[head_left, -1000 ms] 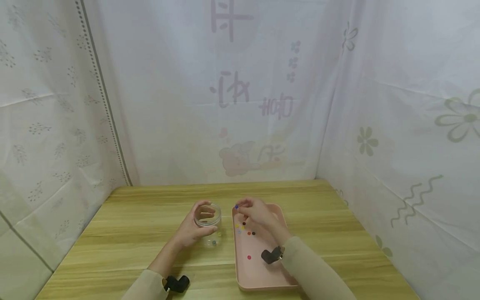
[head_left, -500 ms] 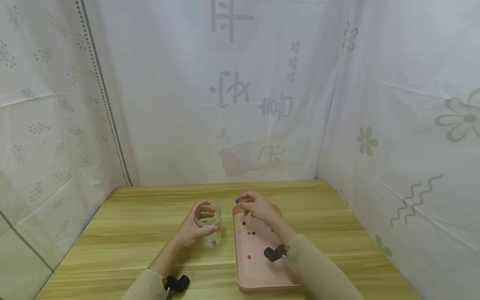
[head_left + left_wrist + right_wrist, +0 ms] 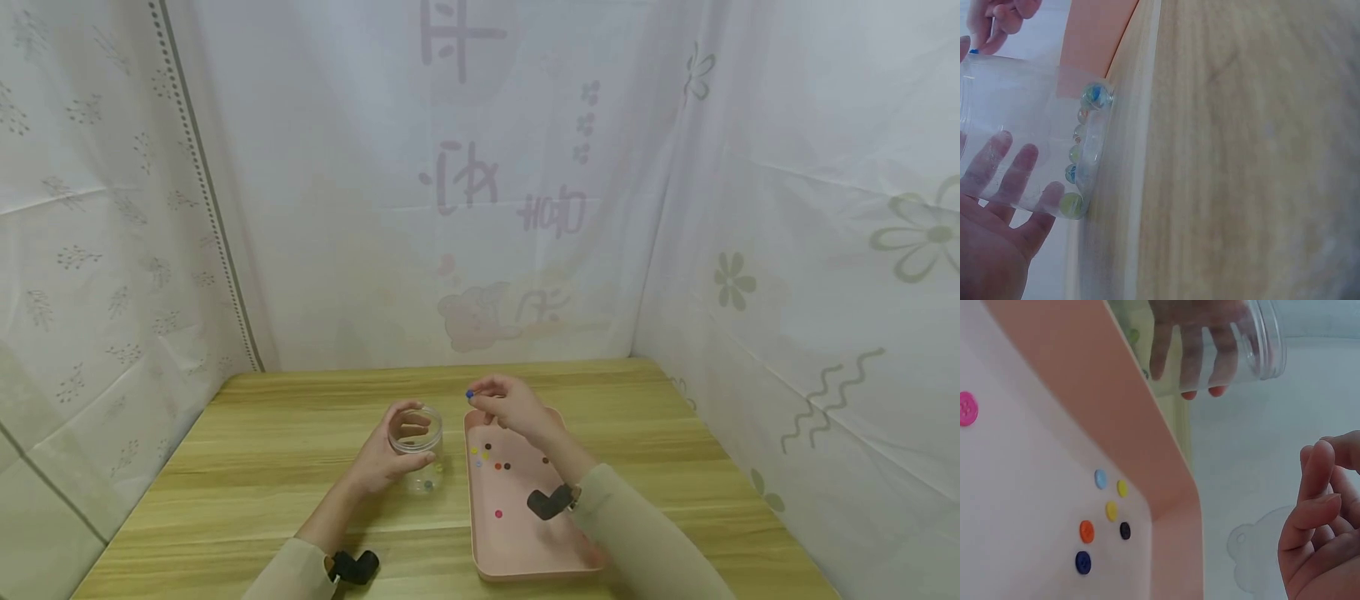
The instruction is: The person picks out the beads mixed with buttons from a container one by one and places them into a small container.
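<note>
My left hand (image 3: 385, 457) grips a clear plastic jar (image 3: 1016, 112), fingers and thumb curled around its side. The jar stands upright and uncovered on the table, with several glass marbles (image 3: 1094, 95) along its bottom. Above the far left corner of the pink tray (image 3: 504, 546), my right hand (image 3: 513, 408) pinches a small blue button (image 3: 470, 393) between thumb and fingertips. The fingers hide the button in the right wrist view. Several loose buttons lie in the tray, among them a pink one (image 3: 967, 409), an orange one (image 3: 1087, 531) and a light blue one (image 3: 1100, 479).
The wood-grain table (image 3: 247, 483) carries the jar and, right beside it, the low-walled tray. Patterned white curtains (image 3: 337, 208) hang behind the table and along both sides. A black wrist camera (image 3: 551, 502) on the right arm hangs over the tray.
My right hand has risen from the tray's far left corner with the blue button and shifted slightly left toward the jar. My left hand and the jar stay in place.
</note>
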Available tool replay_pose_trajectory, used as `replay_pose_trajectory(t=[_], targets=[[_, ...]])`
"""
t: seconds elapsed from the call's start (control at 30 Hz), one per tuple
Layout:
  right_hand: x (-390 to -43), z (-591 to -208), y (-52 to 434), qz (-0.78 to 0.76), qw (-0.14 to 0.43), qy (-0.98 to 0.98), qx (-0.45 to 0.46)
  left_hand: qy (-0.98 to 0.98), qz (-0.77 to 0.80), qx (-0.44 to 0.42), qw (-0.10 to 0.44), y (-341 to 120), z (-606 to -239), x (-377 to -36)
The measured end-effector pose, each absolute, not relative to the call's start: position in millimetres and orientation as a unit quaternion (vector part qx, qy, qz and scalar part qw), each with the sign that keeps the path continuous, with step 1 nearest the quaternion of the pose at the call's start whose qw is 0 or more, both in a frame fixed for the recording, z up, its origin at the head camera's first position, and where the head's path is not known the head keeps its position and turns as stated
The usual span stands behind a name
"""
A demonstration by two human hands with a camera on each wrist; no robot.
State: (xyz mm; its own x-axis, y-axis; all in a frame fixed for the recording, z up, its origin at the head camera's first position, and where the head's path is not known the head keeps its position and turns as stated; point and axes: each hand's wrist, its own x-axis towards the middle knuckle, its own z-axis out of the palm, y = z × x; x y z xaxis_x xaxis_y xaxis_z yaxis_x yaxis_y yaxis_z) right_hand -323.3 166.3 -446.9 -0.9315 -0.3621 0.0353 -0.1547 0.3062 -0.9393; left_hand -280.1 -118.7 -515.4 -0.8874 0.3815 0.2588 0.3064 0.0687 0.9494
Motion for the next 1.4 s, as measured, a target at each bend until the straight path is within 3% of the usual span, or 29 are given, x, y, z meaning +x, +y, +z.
replay_pose_trajectory(t=[0.93,1.4], targets=[[-306.6,-410.0,129.1,-0.553,0.105,0.792,-0.237,0.740,0.630,0.236,0.033,-119.9,-516.3,-280.6],[-300.3,-410.0,109.8,-0.530,0.109,0.798,-0.265,0.741,0.630,0.230,0.033,-120.7,-515.0,-280.0]])
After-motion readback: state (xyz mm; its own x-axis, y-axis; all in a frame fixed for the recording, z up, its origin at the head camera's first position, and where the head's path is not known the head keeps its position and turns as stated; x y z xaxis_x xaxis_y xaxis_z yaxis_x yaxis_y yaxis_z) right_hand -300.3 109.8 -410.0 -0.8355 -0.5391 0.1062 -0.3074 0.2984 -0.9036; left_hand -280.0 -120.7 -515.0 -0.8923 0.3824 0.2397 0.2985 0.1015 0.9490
